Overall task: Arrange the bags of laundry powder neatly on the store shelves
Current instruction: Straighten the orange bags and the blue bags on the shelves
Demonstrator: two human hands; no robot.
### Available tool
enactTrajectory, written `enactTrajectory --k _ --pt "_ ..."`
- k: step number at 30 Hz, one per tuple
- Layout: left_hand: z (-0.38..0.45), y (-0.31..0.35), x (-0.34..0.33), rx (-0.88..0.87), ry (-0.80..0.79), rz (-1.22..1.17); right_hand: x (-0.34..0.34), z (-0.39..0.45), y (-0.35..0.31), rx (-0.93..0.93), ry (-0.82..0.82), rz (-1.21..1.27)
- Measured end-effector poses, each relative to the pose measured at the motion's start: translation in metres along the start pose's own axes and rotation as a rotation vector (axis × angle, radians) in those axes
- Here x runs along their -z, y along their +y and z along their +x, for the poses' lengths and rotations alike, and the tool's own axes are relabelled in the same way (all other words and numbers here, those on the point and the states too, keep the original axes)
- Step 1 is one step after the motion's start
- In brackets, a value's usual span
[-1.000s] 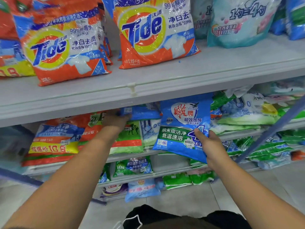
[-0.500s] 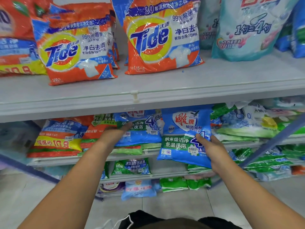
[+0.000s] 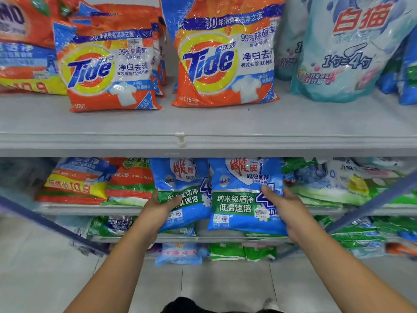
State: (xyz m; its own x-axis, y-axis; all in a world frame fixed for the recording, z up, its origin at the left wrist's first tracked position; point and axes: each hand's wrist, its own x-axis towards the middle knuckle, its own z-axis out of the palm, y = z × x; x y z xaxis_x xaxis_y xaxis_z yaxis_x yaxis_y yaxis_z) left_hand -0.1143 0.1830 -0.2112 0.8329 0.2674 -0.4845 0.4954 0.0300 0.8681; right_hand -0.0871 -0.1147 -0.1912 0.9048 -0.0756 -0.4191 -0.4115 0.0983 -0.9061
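Gripping one blue-and-green laundry powder bag [image 3: 184,193] by its left edge, the left hand [image 3: 161,210] holds it upright at the middle shelf [image 3: 90,208]. The right hand [image 3: 285,206] grips a matching bag [image 3: 242,195] just beside it.

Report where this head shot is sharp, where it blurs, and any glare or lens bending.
Head view: sharpest on the two blue bags, one gripped by the left hand, one by the right hand; glare streaks the plastic of the large Tide bag; the green bags at lower right smear into blur; the wide lens bows the grey shelf edge and slants the blue upright.
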Motion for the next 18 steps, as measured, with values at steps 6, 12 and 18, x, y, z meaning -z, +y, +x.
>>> enactTrajectory --k 6,12,18 --pt "-0.009 -0.004 0.036 -0.046 -0.124 0.057 -0.016 -0.029 0.008 -0.042 0.066 -0.023" --pt "-0.012 0.016 0.043 -0.063 -0.33 0.088 -0.015 -0.075 0.011 -0.039 0.226 -0.009" --pt "-0.027 0.033 0.006 -0.101 -0.48 0.186 0.022 -0.119 0.001 0.003 0.346 -0.038"
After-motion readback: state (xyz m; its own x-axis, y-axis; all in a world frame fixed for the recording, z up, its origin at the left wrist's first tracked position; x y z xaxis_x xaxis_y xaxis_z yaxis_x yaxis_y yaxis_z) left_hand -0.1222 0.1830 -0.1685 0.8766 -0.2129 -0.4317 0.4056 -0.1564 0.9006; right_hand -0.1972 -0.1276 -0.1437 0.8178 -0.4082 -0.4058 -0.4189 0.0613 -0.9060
